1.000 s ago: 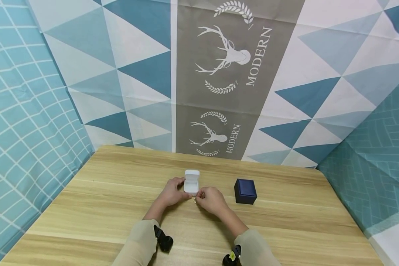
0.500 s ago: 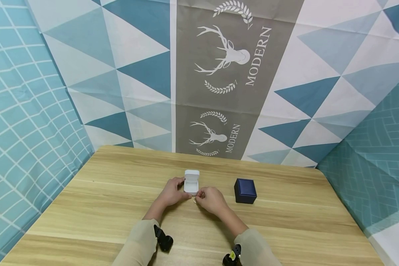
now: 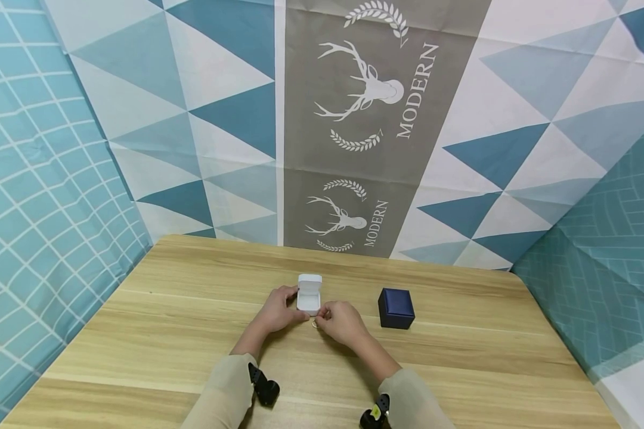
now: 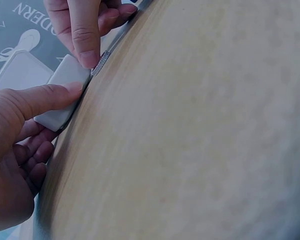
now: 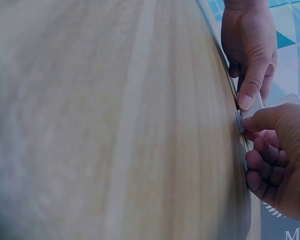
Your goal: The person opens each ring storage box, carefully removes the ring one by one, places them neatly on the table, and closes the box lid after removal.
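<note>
In the head view a small white ring box [image 3: 308,304] stands on the table with its lid raised. My left hand [image 3: 280,311] grips it from the left, thumb along the front and fingers at the side and back. My right hand [image 3: 343,323] is at the box's front right corner, thumb and fingertips together on a ring [image 3: 315,324]. That ring [image 4: 101,63] shows a sparkling, stone-set band in the left wrist view, right beside the box. From the right wrist, the thumb presses against the ring [image 5: 240,121] while the other fingers curl underneath.
A dark blue box [image 3: 396,308], its lid down, stands on the wooden table [image 3: 193,333] to the right of my right hand. Patterned cloth [image 3: 349,119] hangs behind the table's far edge and along both sides.
</note>
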A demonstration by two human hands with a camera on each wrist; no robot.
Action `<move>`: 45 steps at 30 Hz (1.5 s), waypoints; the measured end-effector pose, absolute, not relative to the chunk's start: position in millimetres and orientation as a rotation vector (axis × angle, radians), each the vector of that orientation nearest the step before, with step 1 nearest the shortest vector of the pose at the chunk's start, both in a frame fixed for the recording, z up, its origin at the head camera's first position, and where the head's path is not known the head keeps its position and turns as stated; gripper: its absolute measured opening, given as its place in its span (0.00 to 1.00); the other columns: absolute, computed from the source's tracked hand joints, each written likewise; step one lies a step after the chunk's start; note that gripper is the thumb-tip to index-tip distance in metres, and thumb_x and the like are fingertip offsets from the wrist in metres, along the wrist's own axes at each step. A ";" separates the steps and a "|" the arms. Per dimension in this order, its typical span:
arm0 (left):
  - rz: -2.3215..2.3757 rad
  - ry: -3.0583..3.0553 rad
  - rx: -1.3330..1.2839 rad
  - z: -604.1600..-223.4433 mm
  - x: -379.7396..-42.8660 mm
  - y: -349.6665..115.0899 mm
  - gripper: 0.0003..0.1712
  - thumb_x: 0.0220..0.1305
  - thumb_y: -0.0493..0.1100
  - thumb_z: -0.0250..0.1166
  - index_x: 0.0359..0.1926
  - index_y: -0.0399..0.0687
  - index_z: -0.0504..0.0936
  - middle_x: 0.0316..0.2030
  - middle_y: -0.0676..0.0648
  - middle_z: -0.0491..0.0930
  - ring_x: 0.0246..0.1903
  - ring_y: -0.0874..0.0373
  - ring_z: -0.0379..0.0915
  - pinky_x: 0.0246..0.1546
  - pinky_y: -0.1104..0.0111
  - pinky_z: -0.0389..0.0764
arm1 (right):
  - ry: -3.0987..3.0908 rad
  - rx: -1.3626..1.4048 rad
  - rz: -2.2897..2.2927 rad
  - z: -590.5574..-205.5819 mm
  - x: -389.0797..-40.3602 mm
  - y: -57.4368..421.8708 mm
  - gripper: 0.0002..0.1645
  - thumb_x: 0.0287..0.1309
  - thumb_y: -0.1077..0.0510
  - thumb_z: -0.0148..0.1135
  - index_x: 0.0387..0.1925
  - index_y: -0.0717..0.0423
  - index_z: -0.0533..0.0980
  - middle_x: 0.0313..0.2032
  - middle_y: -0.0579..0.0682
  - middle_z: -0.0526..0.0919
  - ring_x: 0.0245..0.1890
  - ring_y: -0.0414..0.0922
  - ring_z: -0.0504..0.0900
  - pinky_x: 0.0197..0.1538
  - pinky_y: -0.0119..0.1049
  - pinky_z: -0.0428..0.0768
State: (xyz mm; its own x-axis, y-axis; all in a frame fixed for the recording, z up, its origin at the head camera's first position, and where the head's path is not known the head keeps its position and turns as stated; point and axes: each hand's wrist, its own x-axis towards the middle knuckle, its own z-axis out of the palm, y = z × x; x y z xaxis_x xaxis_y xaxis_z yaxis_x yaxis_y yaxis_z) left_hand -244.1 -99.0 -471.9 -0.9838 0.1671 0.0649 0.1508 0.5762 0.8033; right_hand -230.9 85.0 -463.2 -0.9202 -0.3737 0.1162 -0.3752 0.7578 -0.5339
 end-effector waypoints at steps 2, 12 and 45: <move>1.410 2.772 0.276 -471.9 -243.9 -98.9 0.42 0.43 0.43 0.76 0.60 0.34 0.72 0.53 0.38 0.75 0.57 0.42 0.66 0.61 0.50 0.66 | -2.942 0.625 0.894 -463.8 -230.9 85.5 0.06 0.53 0.56 0.63 0.25 0.51 0.82 0.21 0.40 0.81 0.20 0.32 0.71 0.25 0.26 0.70; 1.414 2.762 0.272 -472.1 -243.0 -99.0 0.41 0.43 0.42 0.76 0.60 0.35 0.71 0.54 0.37 0.75 0.58 0.41 0.66 0.61 0.50 0.66 | -2.944 0.619 0.906 -461.5 -230.1 86.7 0.06 0.54 0.54 0.63 0.27 0.51 0.82 0.23 0.42 0.82 0.22 0.33 0.72 0.26 0.26 0.70; 1.423 2.775 0.284 -468.8 -243.1 -98.8 0.41 0.42 0.40 0.76 0.59 0.32 0.72 0.52 0.36 0.76 0.56 0.42 0.68 0.61 0.51 0.66 | -2.850 0.554 0.883 -457.6 -232.9 96.0 0.06 0.54 0.53 0.63 0.29 0.50 0.82 0.24 0.42 0.76 0.25 0.35 0.71 0.29 0.27 0.70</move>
State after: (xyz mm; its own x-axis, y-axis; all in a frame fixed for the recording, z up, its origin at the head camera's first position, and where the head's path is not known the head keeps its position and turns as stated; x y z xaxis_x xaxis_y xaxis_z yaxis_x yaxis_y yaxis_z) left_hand -243.1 -98.8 -468.8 -0.9835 0.1653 0.0741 0.1566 0.5704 0.8063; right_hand -232.9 96.0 -457.6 -0.9278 -0.3110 0.2058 -0.3729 0.7647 -0.5255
